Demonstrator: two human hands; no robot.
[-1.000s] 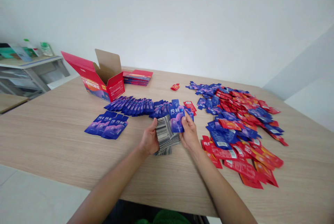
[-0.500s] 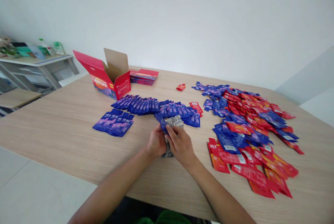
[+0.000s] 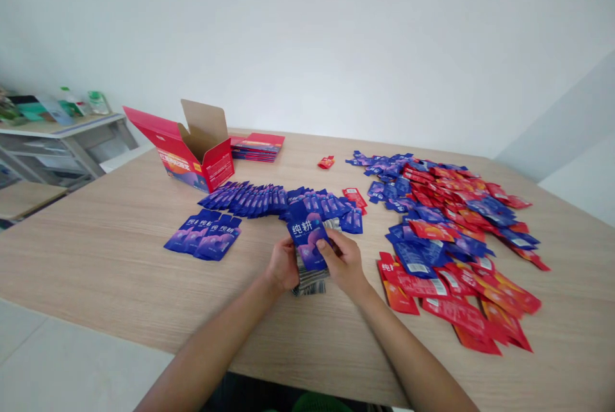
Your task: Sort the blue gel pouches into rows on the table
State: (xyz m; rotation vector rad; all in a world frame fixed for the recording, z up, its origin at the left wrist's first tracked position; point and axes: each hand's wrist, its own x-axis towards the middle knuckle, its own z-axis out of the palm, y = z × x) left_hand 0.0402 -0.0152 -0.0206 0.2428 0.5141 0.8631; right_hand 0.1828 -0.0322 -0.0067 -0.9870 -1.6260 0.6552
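Left hand [image 3: 283,266] closing around stack of sachets [image 3: 310,274], just in front of blue sachet row [image 3: 283,200] on table [image 3: 120,258]. Right hand [image 3: 343,261] pinching blue sachet [image 3: 306,242] atop stack; half second ago sachet was edge-on, now lying face up, so likely being squared onto stack. Mixed red-blue pile [image 3: 446,232] lying right of row; open red box [image 3: 195,152] behind row.

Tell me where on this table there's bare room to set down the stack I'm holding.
Bare wood lies on the table left of the small blue packet group, and along the near edge in front of both hands. A strip behind the blue row, between the open red box and the mixed pile, holds one stray red packet. The right side is crowded.
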